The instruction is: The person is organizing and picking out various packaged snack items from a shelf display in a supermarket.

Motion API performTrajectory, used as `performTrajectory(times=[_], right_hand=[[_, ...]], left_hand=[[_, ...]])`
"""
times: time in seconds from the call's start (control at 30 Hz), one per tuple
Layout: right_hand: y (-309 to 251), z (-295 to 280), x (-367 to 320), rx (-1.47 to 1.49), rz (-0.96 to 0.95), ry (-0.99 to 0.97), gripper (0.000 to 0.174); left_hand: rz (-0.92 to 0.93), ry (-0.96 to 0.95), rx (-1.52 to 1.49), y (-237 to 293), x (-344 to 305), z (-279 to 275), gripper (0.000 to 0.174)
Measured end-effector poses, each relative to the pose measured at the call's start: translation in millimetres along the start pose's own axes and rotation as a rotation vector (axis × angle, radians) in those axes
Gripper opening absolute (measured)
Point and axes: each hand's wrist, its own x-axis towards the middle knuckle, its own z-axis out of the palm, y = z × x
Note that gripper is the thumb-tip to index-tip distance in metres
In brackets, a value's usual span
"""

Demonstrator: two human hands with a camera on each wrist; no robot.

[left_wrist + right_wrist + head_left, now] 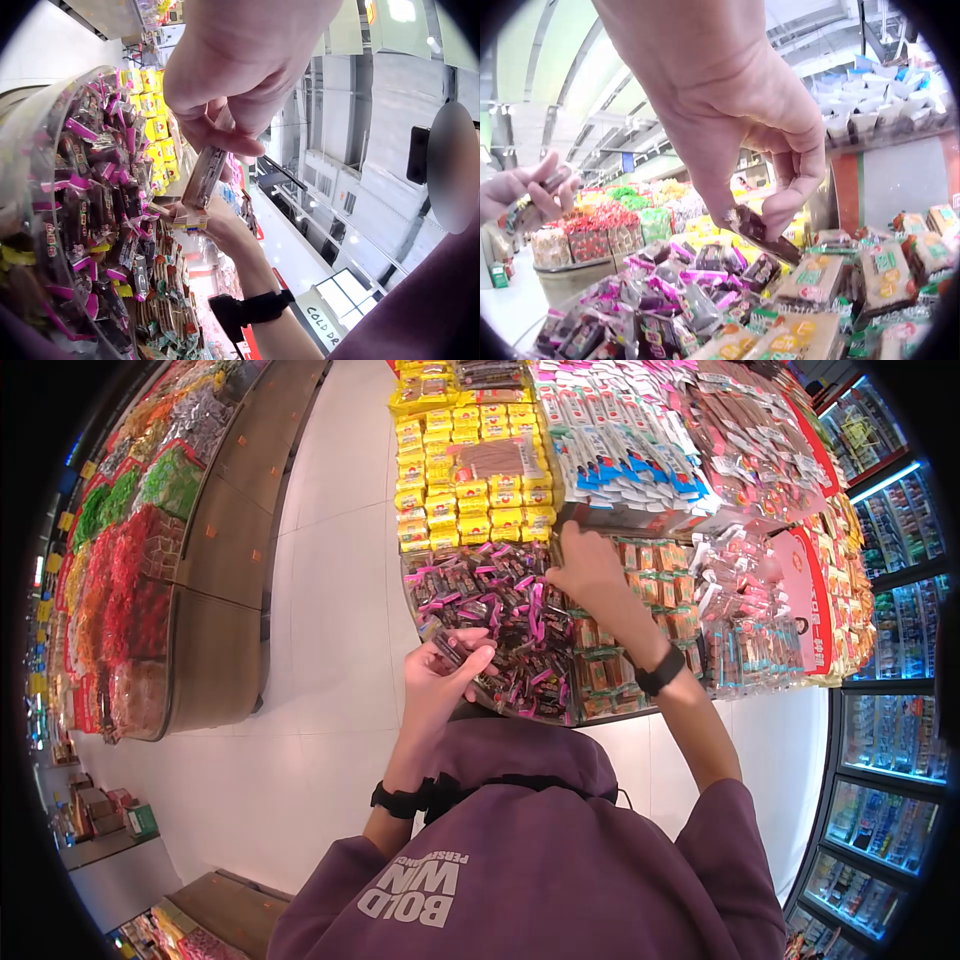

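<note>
Just at the front edge of the round display stand (610,717) a person has both hands up over the sweets. The left hand (440,675) hangs a little clear of the stand's near edge, fingers and thumb curled round a dark wrapped bar (204,176). It grips the bar by its upper end, so the rest hangs free below the fingers, apart from the pile. The right hand (585,565) reaches further in, toward the middle of the stand, where the heap of dark pink-ended sweets (500,610) meets the brown biscuit packs (640,615). Seen from its own wrist, thumb and forefinger pinch a second dark sweet (759,234) by one end, just above the heap as far as I can tell. I'd say it is a fingertip hold because the pieces lie loose and tangled, and a narrow pinch takes one without dragging its neighbours. The two hands are well apart, each clamped on its own piece. Toward the far edge, behind the right hand, rows of yellow packs (470,490) lie flat, and a second stand (130,560) of red and green bags sits across the white-tiled aisle on the left
</note>
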Motion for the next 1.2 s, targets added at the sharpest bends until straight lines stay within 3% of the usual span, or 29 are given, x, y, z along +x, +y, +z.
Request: performTrajectory(times=[0.17,0.27,0.37,0.4,0.5,0.6,0.73,0.97,1.1,1.13,1.2], right_hand=[[18,-41,-33,0.238,0.012,0.075,0.043],[19,-60,-60,0.663,0.228,0.012,0.037],[-3,-66,-84,1.103,0.209,0.003,0.030],[-11,-63,-91,1.143,0.148,-0.002,0.021],[-32,-39,-100,1.361,0.041,-0.096,0.019],[-51,-24,-98,1.501,0.063,-0.129,0.019],[-64,-15,-92,1.396,0.042,-0.035,0.020],[-89,-2,-73,1.256,-0.267,0.183,0.019],[-120,-7,-63,1.251,-0.102,0.057,0.025],[-132,0,-59,1.454,-0.061,0.050,0.026],[-149,11,-51,1.440,-0.039,0.071,0.025]], left_hand=[[0.024,0.032,-0.052,-2,7,-6,0.027],[0.035,0.038,-0.061,-2,10,-8,0.029],[0.027,0.027,-0.082,0,14,-8,0.032],[0.020,0.029,-0.099,3,15,-6,0.033],[0.038,0.047,-0.160,7,16,1,0.031],[0.079,0.019,-0.192,6,19,-4,0.029],[0.118,0.023,-0.179,14,17,-15,0.028],[0.110,0.086,-0.175,33,14,-43,0.028],[0.141,0.101,-0.214,45,19,-68,0.026],[0.149,0.090,-0.215,47,23,-77,0.025],[0.150,0.085,-0.174,58,29,-94,0.025]])
